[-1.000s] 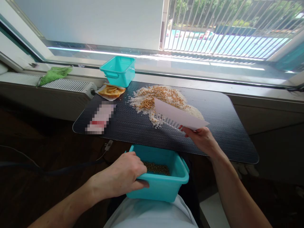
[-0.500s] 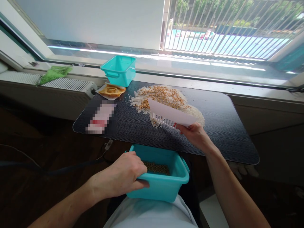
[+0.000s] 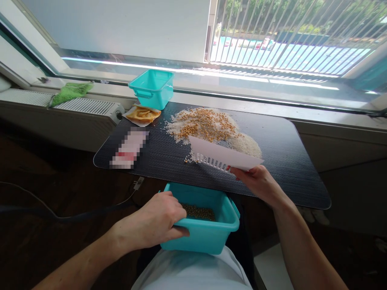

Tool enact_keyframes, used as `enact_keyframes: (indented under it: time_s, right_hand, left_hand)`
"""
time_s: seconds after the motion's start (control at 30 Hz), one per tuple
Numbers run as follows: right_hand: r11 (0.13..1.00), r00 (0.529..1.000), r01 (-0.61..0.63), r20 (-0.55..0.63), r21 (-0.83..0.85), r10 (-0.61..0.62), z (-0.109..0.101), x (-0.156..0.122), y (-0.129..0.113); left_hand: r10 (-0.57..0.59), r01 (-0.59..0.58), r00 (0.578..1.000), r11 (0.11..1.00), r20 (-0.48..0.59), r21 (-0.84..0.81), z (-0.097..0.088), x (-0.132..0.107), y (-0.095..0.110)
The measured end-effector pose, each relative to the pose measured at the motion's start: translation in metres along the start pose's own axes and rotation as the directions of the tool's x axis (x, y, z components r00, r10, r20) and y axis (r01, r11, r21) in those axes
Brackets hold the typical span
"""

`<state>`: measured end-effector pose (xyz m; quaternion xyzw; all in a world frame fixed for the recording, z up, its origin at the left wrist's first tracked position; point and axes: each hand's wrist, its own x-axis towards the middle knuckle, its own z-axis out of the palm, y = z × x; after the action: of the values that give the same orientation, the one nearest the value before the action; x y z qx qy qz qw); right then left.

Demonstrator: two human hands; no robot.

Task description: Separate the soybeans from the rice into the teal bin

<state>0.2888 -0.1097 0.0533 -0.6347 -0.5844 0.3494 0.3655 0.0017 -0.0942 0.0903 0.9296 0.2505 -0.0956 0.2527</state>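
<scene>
My left hand (image 3: 165, 219) grips the left rim of a turquoise plastic bin (image 3: 202, 237), which sits against my lap just below the table edge. Round tan peas or chickpeas (image 3: 199, 212) lie in its bottom. In my right hand (image 3: 254, 177) is a white sheet of paper or card (image 3: 225, 154) with a row of slots cut along its near edge. I hold it tilted over the near side of a spread pile of white rice (image 3: 246, 145) mixed with yellow-orange peas (image 3: 208, 124). A few grains and a pea lie left of the card's slotted edge.
A second turquoise bin (image 3: 157, 94) stands at the table's back left. In front of it lies a folded yellow cloth or packet (image 3: 142, 114), with a pixelated flat item (image 3: 130, 149) nearer me. A green cloth (image 3: 71, 93) rests on the radiator (image 3: 93, 106). The window runs behind.
My right hand has drawn the slotted card toward me and slightly right, baring a dark patch of tabletop between parts of the pile. My left hand stays on the bin rim.
</scene>
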Motion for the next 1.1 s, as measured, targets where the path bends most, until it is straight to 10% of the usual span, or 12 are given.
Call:
enact_keyframes:
  time_s: [1.1]
  right_hand:
    - [0.997, 0.993, 0.042, 0.107, 0.068, -0.049, 0.015, 0.007, -0.016]
  left_hand:
    - [-0.016, 0.016, 1.000, 0.999, -0.003, -0.031, 0.002, -0.003, -0.003]
